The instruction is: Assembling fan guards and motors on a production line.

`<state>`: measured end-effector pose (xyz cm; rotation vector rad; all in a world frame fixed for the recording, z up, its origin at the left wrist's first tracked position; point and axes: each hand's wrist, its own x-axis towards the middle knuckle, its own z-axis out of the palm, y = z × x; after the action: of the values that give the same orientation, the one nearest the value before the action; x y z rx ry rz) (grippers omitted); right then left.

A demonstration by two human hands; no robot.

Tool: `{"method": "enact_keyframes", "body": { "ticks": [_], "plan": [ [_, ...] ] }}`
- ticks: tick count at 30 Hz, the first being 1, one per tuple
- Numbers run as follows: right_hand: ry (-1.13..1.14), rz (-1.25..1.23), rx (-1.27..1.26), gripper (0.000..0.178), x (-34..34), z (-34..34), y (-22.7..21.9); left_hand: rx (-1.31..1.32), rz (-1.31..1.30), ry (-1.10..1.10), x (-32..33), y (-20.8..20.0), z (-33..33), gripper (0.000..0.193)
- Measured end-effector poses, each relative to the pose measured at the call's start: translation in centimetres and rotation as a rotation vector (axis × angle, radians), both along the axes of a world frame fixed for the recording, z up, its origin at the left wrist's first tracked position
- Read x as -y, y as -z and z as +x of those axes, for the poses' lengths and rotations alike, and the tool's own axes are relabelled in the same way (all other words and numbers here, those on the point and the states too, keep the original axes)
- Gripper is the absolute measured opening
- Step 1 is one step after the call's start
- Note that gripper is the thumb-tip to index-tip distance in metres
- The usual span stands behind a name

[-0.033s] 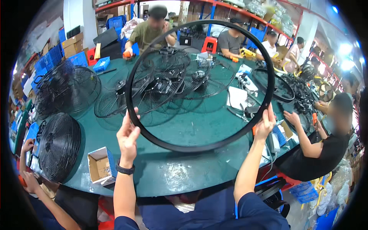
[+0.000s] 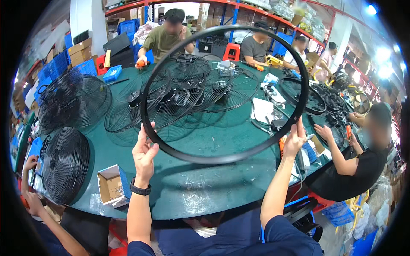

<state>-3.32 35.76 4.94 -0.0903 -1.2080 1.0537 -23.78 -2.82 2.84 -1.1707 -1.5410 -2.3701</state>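
Observation:
A large black hoop [image 2: 222, 159] is held up above the green table, tilted with its far side raised. My left hand [image 2: 144, 155] grips its near left rim, thumb apart from the fingers, a black band on the wrist. My right hand [image 2: 294, 141] pinches the near right rim with fingers pointing up. Through the hoop, several black wire fan guards [image 2: 188, 91] with motors at their centres show on the table. An open carton [image 2: 125, 183] stands near my left forearm.
Stacked wire guards [image 2: 66, 164] lie at left, beside a seated person's hands [image 2: 34, 202]. At right, a person in black [image 2: 350, 170] works with an orange-handled tool. Other people sit across the green table [image 2: 192, 205]. Black rings [image 2: 301, 211] rest below the table's right edge.
The hoop's near edge has risen slightly and its far edge has dropped a little, so its tilt differs. Both hands keep their grip.

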Motion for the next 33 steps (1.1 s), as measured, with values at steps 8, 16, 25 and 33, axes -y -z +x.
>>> {"method": "enact_keyframes", "body": {
  "ticks": [8,16,25,33],
  "plan": [
    [-0.696,0.144,-0.072,0.040,-5.1,7.1,2.2,0.296,0.030,0.455,0.9,0.0,0.1,0.059],
    [-0.705,0.043,0.068,0.058,1.8,9.9,-2.9,0.354,0.149,0.565,-0.6,-0.8,0.1,0.056],
    [-0.865,-0.132,0.302,0.059,3.9,1.2,-2.9,0.397,0.267,0.249,2.4,-1.4,-1.3,0.064],
    [-0.924,-0.299,0.178,0.051,0.6,-7.2,3.5,0.370,0.178,0.050,2.3,0.1,-2.8,0.063]
  ]
}}
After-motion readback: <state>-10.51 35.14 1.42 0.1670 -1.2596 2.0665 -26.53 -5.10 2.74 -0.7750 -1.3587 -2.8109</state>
